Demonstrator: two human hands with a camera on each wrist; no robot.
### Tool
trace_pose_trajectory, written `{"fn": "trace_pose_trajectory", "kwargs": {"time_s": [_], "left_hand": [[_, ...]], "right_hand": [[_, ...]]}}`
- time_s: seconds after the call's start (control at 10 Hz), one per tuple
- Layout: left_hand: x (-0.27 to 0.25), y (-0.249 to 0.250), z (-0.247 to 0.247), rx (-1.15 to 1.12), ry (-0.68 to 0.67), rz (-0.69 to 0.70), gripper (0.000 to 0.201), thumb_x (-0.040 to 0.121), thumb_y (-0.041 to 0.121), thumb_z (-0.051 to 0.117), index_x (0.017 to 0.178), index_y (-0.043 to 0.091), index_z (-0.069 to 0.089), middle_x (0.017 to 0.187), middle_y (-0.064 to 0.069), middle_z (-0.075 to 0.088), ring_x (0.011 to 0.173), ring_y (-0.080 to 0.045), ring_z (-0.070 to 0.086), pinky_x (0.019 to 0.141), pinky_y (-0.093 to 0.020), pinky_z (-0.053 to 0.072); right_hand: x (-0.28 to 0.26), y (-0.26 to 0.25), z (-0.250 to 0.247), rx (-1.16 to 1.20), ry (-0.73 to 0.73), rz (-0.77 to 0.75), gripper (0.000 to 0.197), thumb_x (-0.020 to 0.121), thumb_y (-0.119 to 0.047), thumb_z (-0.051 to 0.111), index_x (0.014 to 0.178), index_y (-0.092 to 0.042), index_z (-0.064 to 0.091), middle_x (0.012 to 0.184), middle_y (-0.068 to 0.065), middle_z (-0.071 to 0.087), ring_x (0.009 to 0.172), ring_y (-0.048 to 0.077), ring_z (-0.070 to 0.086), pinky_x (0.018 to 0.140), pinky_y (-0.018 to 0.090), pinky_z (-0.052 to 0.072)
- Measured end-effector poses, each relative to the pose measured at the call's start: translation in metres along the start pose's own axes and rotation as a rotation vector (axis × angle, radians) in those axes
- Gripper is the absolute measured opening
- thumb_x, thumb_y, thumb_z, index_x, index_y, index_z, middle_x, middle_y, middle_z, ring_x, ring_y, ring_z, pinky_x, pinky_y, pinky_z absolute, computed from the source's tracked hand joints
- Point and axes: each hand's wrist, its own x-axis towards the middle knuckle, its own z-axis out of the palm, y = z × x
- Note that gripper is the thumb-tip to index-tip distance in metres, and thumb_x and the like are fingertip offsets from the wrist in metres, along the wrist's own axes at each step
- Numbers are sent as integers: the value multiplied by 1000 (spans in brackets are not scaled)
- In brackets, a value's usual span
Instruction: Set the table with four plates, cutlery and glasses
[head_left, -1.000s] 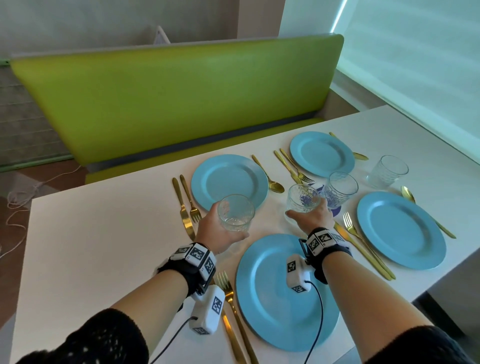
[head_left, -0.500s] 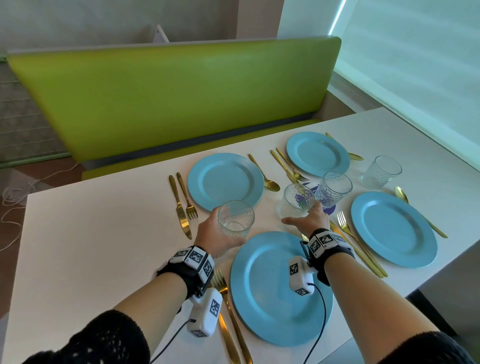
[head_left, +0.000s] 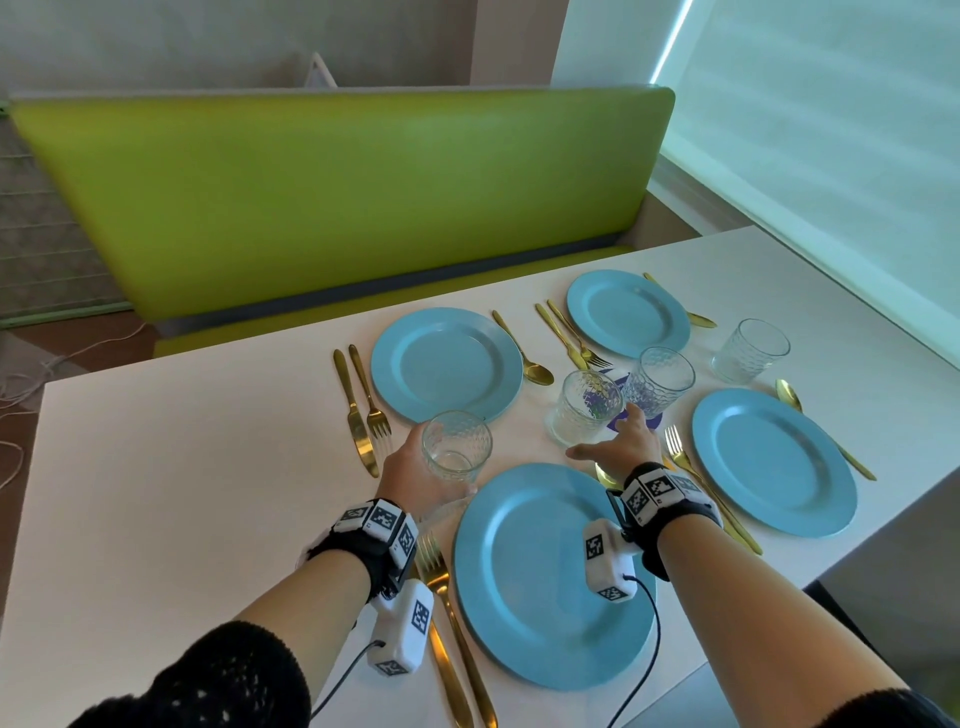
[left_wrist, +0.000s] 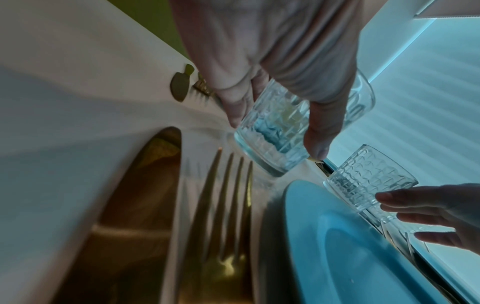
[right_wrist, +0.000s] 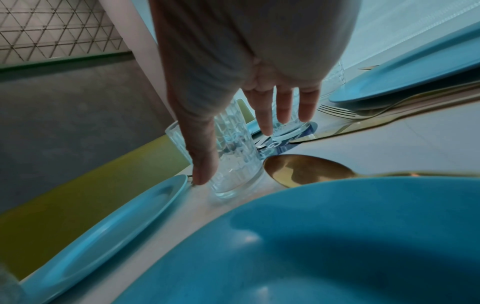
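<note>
My left hand (head_left: 415, 467) grips a patterned clear glass (head_left: 457, 447) between the far-left plate (head_left: 447, 364) and the near plate (head_left: 550, 571). The left wrist view shows this glass (left_wrist: 270, 139) tilted, its base just off the white table. My right hand (head_left: 602, 431) is open with spread fingers, just behind a second glass (head_left: 584, 408) that stands on the table. In the right wrist view the thumb lies beside that glass (right_wrist: 233, 164). Two more glasses (head_left: 657, 382) (head_left: 750, 351) stand further right. Two other blue plates (head_left: 628, 312) (head_left: 774, 460) lie on the right.
Gold cutlery flanks each plate: a knife (head_left: 356, 410) and fork (head_left: 371, 395) at the far left, a fork (head_left: 447, 597) beside the near plate, a spoon (head_left: 524, 353) in the middle. A purple mark (head_left: 618, 415) shows under the glasses. A green bench (head_left: 337, 197) runs behind the table.
My right hand has let go of the second glass and opened its fingers. My left hand has brought its glass slightly nearer to the near plate.
</note>
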Motion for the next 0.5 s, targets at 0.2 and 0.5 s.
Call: {"fn": "trace_pose_trajectory", "kwargs": {"time_s": [0.2,0.5], "left_hand": [[1,2,-1,-3,-41,-20,88,59,17,88,135,16,43,133,-3,56,124,-21,52,92,-15,35],[-5,13,-14,22,-122,-28,104,60,26,88,143,11,28,144,-7,44,134,-23,41,104,-27,35]], "right_hand": [[-4,1,-4,-14,-10,3,118,55,-33,88,148,-18,17,140,10,46,133,27,38,110,41,32],[-22,-2,-11,38,8,8,118,55,-31,89,148,-21,17,143,11,43,134,28,38,112,41,33]]}}
